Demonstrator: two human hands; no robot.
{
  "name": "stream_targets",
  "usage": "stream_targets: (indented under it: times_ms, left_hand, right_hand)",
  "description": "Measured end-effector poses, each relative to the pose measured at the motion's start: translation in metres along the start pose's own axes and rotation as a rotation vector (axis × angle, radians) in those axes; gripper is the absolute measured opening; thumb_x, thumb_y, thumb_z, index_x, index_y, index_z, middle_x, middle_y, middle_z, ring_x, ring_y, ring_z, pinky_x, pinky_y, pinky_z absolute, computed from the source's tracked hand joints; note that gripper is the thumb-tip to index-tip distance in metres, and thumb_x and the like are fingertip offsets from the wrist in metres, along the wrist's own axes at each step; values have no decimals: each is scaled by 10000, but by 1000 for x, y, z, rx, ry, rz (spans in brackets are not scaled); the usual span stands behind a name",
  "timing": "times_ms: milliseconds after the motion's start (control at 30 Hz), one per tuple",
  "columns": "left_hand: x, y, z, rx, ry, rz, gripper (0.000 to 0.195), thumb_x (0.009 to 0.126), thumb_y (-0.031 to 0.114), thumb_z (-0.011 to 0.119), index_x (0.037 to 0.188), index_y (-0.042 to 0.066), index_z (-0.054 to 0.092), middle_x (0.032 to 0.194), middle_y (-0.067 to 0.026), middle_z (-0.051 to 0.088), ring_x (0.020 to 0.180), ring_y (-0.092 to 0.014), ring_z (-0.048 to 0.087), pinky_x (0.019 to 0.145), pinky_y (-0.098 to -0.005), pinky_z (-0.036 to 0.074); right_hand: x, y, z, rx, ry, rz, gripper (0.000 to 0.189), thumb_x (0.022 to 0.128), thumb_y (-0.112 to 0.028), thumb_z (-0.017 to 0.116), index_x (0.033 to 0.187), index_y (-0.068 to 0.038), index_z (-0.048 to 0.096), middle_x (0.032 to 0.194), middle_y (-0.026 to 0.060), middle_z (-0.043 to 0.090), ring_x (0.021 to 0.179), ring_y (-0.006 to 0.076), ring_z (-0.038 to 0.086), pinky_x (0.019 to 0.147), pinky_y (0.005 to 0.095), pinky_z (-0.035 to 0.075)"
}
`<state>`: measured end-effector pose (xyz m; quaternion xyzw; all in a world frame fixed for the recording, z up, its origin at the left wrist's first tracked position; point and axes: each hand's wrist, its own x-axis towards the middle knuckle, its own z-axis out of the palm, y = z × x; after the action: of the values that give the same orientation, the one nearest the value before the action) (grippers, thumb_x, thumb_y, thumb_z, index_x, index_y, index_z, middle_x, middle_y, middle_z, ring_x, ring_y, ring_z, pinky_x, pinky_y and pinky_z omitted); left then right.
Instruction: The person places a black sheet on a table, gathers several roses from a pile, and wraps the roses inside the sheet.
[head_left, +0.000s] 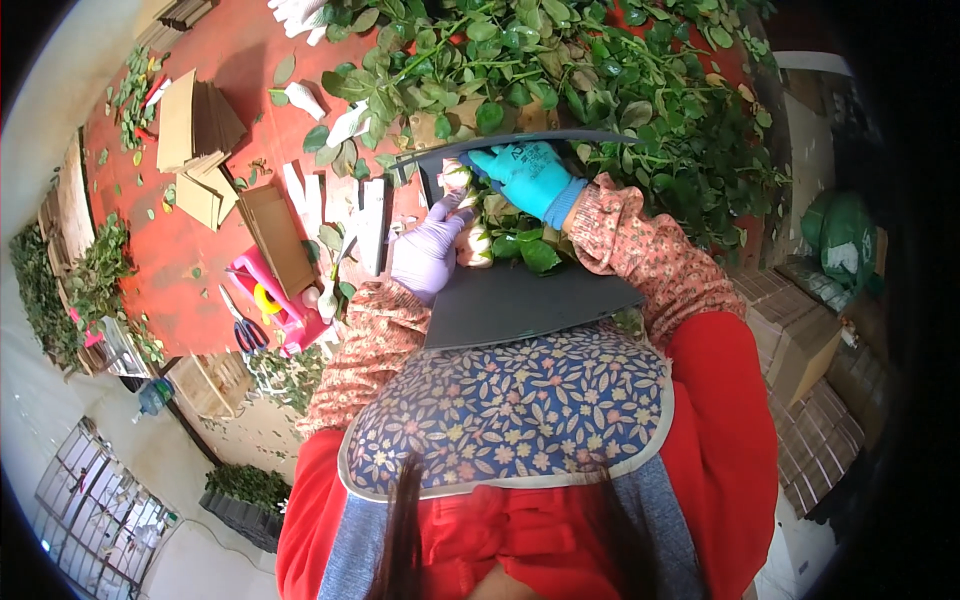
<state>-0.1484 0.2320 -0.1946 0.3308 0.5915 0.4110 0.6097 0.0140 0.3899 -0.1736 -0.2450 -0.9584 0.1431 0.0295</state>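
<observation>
My left hand (429, 253), in a thin lilac glove, reaches its fingers to the pale pink rose heads (474, 246) in front of me; whether it grips a rose is unclear. A teal coated work glove covers my right hand (521, 178), which lies at the upper edge of the roses, under a raised dark flap; its fingertips are partly hidden. The roses and their leaves (536, 251) lie on a dark grey sheet (525, 304) whose near end rests by my flowered apron. Beside my left hand is a white strip-like object (371, 225).
Cut leafy stems (622, 82) heap over the red table (225, 315). To the left are cardboard pieces (277, 240), a pink tape dispenser (296, 330) with yellow tape, and scissors (247, 330). White netted buds (304, 101) lie farther back. Cardboard boxes (802, 337) stand at the right.
</observation>
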Motion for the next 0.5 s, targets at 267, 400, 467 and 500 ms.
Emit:
stream_targets:
  times_ms: [267,400,467,500]
  left_hand:
    - [-7,5,4,-196,13,-175,425,977,154,566,1390,88,489,934,-54,594,671,-119,516,567,-285,455]
    - [-4,-29,-4,192,42,97,382,955,102,561,1336,88,535,1047,-65,599,761,-143,562,641,-275,482]
    - [-1,-36,-4,259,62,118,364,922,48,567,1285,81,571,1142,-78,602,839,-171,607,710,-270,510]
    - [-1,-37,-4,228,83,153,369,942,78,563,1311,77,555,1079,-79,609,794,-162,586,670,-277,501]
  right_hand:
    - [-1,-13,-8,258,94,163,267,853,-166,678,1111,-98,664,919,149,682,785,352,652,630,450,506]
    - [1,-15,7,466,183,137,310,867,-172,663,1163,-83,644,902,163,687,800,343,661,674,428,521]
    - [3,-10,10,403,-28,186,335,909,-198,591,1226,-93,615,886,128,695,778,305,674,654,403,522]
    - [4,-9,7,360,-111,183,347,915,-207,568,1244,-106,609,862,107,695,766,289,677,644,401,520]
